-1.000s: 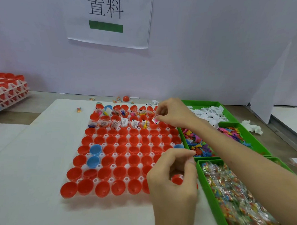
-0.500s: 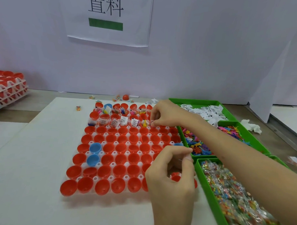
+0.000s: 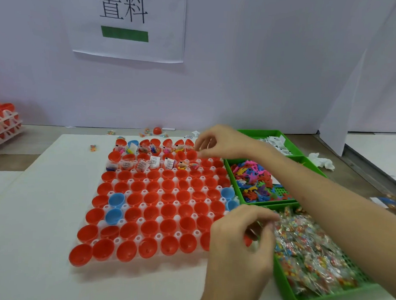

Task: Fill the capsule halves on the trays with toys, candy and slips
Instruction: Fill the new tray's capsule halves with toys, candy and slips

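Note:
A white tray (image 3: 159, 218) holds rows of open red capsule halves (image 3: 149, 228) and a few blue ones (image 3: 116, 199). The two far rows carry slips, toys and candy (image 3: 154, 161). My right hand (image 3: 217, 141) hovers over the tray's far right corner with thumb and fingertips drawn together; I cannot see anything between them. My left hand (image 3: 238, 252) is at the tray's near right corner beside the candy bin (image 3: 286, 287), fingers curled and pinching what looks like a clear candy packet (image 3: 258, 228).
Three green bins line the right side: white slips (image 3: 276, 142) farthest, plastic toys (image 3: 254, 181) in the middle, wrapped candy (image 3: 312, 254) nearest. Stacked trays of red halves (image 3: 5, 123) sit far left. A loose red capsule (image 3: 157, 130) and a crumpled tissue (image 3: 322, 162) lie nearby.
My right hand dipped to a far-row capsule half with a small item, then lifted slightly rightward. My left hand shifted right, toward the candy bin.

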The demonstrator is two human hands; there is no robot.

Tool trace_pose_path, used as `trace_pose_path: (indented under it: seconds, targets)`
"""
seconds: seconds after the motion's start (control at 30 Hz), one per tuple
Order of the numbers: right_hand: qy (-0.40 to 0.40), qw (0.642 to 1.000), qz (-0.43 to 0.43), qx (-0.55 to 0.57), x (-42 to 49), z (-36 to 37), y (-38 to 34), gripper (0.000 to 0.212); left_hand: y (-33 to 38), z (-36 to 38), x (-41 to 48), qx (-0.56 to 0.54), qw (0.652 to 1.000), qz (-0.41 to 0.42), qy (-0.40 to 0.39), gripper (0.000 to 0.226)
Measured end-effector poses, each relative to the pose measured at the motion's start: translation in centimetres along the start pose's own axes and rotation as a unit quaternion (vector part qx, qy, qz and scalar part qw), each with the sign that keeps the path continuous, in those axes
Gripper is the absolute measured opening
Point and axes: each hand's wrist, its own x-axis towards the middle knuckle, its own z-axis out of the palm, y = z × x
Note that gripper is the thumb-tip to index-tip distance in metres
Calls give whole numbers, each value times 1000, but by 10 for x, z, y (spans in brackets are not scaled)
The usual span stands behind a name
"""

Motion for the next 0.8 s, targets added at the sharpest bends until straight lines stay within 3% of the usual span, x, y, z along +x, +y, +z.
trace_pose_path:
  seconds: [0.2,0.37,0.47,0.8]
  targets:
    - [131,987,92,-19,-10,-28,45,18,-7,20,-15,167,947,162,-220,23]
    - [104,971,208,-63,-23,-22,97,24,-10,31,-22,233,906,163,-314,24]
    - [74,966,241,-57,-27,-11,111,29,-11,32,-21,236,909,154,-308,19]
    - [201,949,236,-51,-28,-12,123,16,-13,27,-13,125,951,92,-269,18]
